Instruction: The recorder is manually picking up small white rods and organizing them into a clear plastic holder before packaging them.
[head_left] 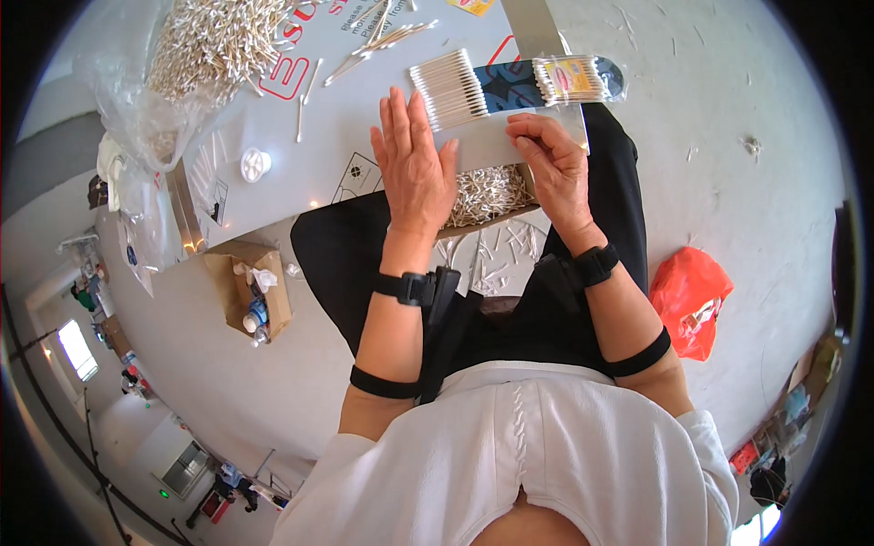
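Note:
My left hand [414, 173] lies flat with fingers stretched out and close together, beside the near left end of a neat row of cotton swabs [446, 91] on the table. My right hand [557, 168] is curled, thumb against the bent fingers, above the table's front edge; anything inside the pinch is hidden. To the right of the row runs a dark blue patterned strip [507, 86]. On it sits a clear pack of cotton swabs [572, 80] with a yellow label. Between my wrists, a cardboard box of loose cotton swabs [487, 196] stands below the table edge.
A large plastic bag of cotton swabs [214, 55] stands at the table's far left. Loose swabs [387, 41] and a small white round container [255, 165] lie on the grey table [337, 118]. On the floor are a cardboard box [248, 291] with bottles and a red bag [690, 300].

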`<act>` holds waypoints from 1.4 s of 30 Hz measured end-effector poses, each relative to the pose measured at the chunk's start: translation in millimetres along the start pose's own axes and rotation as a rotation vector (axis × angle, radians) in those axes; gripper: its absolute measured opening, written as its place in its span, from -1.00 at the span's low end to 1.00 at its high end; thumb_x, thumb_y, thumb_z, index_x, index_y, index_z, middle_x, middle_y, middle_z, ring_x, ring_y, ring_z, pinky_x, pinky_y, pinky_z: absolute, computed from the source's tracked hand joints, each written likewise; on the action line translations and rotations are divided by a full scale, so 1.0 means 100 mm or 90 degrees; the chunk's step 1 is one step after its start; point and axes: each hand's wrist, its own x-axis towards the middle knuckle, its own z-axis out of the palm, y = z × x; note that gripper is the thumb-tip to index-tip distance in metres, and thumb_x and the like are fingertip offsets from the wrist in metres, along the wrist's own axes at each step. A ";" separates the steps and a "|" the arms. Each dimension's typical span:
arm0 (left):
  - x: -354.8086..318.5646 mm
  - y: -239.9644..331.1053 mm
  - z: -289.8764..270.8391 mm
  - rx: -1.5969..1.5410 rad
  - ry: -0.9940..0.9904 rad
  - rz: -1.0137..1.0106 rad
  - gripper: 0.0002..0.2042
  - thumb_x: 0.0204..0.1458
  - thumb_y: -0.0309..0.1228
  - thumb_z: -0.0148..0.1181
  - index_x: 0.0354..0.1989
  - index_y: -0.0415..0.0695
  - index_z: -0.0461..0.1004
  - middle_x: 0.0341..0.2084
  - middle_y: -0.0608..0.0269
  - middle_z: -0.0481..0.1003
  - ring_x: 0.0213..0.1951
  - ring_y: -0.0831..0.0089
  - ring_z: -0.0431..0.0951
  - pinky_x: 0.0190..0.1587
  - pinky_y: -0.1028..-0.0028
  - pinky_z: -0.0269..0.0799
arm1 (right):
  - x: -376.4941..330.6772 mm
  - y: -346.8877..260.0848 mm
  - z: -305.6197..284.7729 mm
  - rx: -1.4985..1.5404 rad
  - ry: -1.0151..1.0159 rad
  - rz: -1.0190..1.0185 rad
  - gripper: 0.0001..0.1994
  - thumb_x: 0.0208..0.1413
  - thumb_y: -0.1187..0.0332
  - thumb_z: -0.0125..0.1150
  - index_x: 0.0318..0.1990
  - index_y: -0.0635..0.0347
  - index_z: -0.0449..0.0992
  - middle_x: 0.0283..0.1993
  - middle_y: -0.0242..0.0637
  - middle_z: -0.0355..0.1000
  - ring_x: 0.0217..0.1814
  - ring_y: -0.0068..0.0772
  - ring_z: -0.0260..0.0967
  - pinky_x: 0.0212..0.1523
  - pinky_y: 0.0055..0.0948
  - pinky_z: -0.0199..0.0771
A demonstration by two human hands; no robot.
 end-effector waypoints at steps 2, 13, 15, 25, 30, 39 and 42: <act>0.15 0.02 0.01 0.063 -0.041 0.033 -0.26 0.16 -0.17 0.13 0.43 -0.22 -0.04 0.45 -0.07 -0.11 0.47 0.03 -0.15 0.41 -0.08 -0.27 | 0.01 0.00 0.00 0.011 0.003 0.004 -0.91 0.16 0.61 0.14 -0.20 0.35 0.53 -0.12 -0.28 0.50 -0.07 -0.49 0.44 -0.02 -0.53 0.45; 0.35 0.02 0.27 0.121 -0.086 0.045 -0.28 0.26 0.04 -0.10 0.45 -0.16 -0.05 0.45 0.01 -0.08 0.47 0.10 -0.12 0.41 -0.10 -0.31 | 0.02 -0.04 0.04 0.099 0.025 0.074 -0.92 0.19 0.60 0.12 -0.22 0.37 0.54 -0.16 -0.34 0.51 -0.12 -0.56 0.43 -0.02 -0.55 0.47; 0.36 0.02 0.27 0.118 -0.092 0.049 -0.29 0.26 0.03 -0.10 0.45 -0.16 -0.05 0.45 0.01 -0.07 0.47 0.10 -0.12 0.41 -0.11 -0.31 | 0.03 -0.04 0.04 0.104 0.024 0.077 -0.92 0.19 0.61 0.12 -0.22 0.37 0.53 -0.17 -0.33 0.51 -0.13 -0.57 0.43 -0.03 -0.55 0.47; 0.42 0.01 0.25 0.104 -0.054 0.069 -0.30 0.26 0.06 -0.15 0.44 -0.14 -0.03 0.45 0.04 -0.05 0.47 0.13 -0.09 0.41 -0.11 -0.31 | 0.03 -0.06 0.04 0.089 0.029 0.079 -0.92 0.19 0.61 0.12 -0.22 0.37 0.53 -0.19 -0.33 0.50 -0.15 -0.56 0.43 -0.06 -0.55 0.48; 0.48 -0.03 0.29 0.117 -0.076 0.075 -0.32 0.28 0.04 -0.16 0.45 -0.13 -0.02 0.45 0.07 -0.04 0.47 0.15 -0.08 0.41 -0.11 -0.30 | 0.02 -0.06 0.04 0.087 0.029 0.085 -0.92 0.19 0.61 0.12 -0.23 0.37 0.53 -0.19 -0.33 0.50 -0.15 -0.56 0.43 -0.06 -0.55 0.49; 0.59 -0.09 0.30 0.117 -0.079 0.070 -0.35 0.29 0.00 -0.15 0.45 -0.07 -0.03 0.46 0.15 -0.05 0.47 0.23 -0.11 0.43 -0.07 -0.33 | 0.03 -0.06 0.05 0.080 0.035 0.079 -0.93 0.18 0.60 0.14 -0.24 0.34 0.55 -0.21 -0.33 0.50 -0.18 -0.56 0.42 -0.09 -0.56 0.49; 0.60 -0.11 0.27 0.096 -0.087 0.086 -0.34 0.26 -0.04 -0.09 0.45 -0.12 -0.01 0.46 0.06 -0.07 0.47 0.18 -0.11 0.43 -0.06 -0.38 | 0.08 -0.11 0.07 0.082 0.030 0.116 -0.90 0.24 0.53 0.12 -0.16 0.33 0.53 -0.17 -0.32 0.49 -0.12 -0.56 0.42 -0.04 -0.55 0.46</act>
